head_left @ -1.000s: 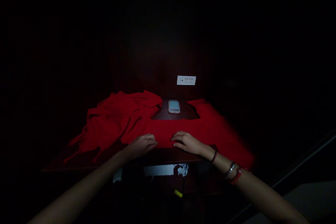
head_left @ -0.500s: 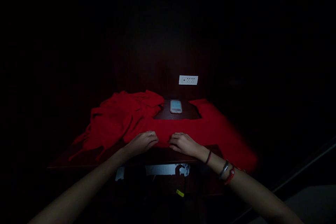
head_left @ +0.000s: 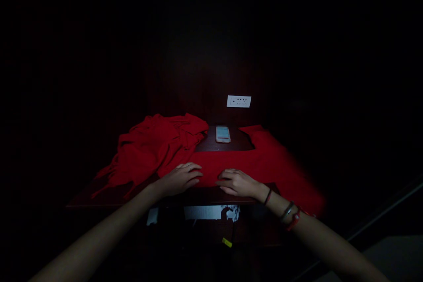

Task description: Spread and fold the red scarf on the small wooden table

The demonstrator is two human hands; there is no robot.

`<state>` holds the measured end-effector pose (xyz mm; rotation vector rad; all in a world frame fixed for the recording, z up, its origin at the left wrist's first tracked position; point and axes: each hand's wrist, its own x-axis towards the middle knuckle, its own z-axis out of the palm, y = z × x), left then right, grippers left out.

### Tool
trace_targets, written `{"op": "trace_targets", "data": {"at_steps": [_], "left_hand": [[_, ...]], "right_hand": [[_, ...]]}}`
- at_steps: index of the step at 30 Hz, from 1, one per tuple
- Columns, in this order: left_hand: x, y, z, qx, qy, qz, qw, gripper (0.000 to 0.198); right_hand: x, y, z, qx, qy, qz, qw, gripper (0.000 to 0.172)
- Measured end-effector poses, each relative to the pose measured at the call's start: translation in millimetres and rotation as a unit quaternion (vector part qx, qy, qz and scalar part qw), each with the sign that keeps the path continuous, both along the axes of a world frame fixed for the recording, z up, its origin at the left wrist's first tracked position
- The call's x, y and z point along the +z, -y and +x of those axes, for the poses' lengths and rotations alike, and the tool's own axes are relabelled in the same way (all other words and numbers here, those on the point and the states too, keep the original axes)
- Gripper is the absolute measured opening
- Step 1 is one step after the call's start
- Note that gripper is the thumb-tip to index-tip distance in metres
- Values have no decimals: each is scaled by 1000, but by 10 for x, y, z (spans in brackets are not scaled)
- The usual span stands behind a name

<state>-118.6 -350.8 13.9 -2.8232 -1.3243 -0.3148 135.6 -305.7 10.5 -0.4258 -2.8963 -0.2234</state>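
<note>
Left grip, head view: the left grip (head_left: pixel 181 179) is now spreading its fingers, which were curling more closely half a second ago; it is resting wide on the cloth and seems to be easing its hold.
Right grip: the right grip (head_left: pixel 239 183) is bending its fingers against the cloth; whether it is pinching any, I cannot tell.
Red cloth: the red cloth (head_left: pixel 228 158) is lying as a flat band under and between both grips, apparently smoothed there, and is bunching into a fringed heap left of the left grip.
Phone: the phone (head_left: pixel 223 134) is lying beyond both grips on the table (head_left: pixel 239 142), apart from the cloth.
Socket panel: the socket panel (head_left: pixel 239 101) is showing farther beyond.
Obstacles: only the heap is crowding the left grip.
Yellow tag: the yellow tag (head_left: pixel 227 242) is showing below both grips.
</note>
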Motion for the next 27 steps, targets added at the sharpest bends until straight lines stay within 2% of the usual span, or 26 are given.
{"op": "trace_targets", "data": {"at_steps": [3,5,10,13,15,18,20,23,27], "left_hand": [[-130,-38,-123,65,-65,-18,996,41],[-171,-32,-177,76,-96,-58,991,44],[-69,0,-192,61,-109,-123,985,44],[19,-53,-141,38,-66,-56,995,40],[80,-144,-86,50,-37,14,998,39],[164,-355,-1,96,-23,76,992,37],[171,-502,27,124,-26,75,989,39],[50,-653,-16,153,-59,10,986,49],[-204,-704,-180,175,-70,-57,980,57]], "right_hand": [[-34,-14,112,-13,-17,-17,1000,33],[-48,-12,166,-23,-28,-35,999,33],[23,5,127,-24,-55,-101,993,32],[99,-81,-19,-60,-121,-112,984,33],[123,-209,-142,-113,-152,-105,976,36],[80,-453,-299,-206,-121,-115,964,50],[5,-586,-353,-252,-59,-144,955,61],[-112,-674,-352,-278,11,-175,944,65],[-162,-647,-286,-278,9,-174,945,68]]}}
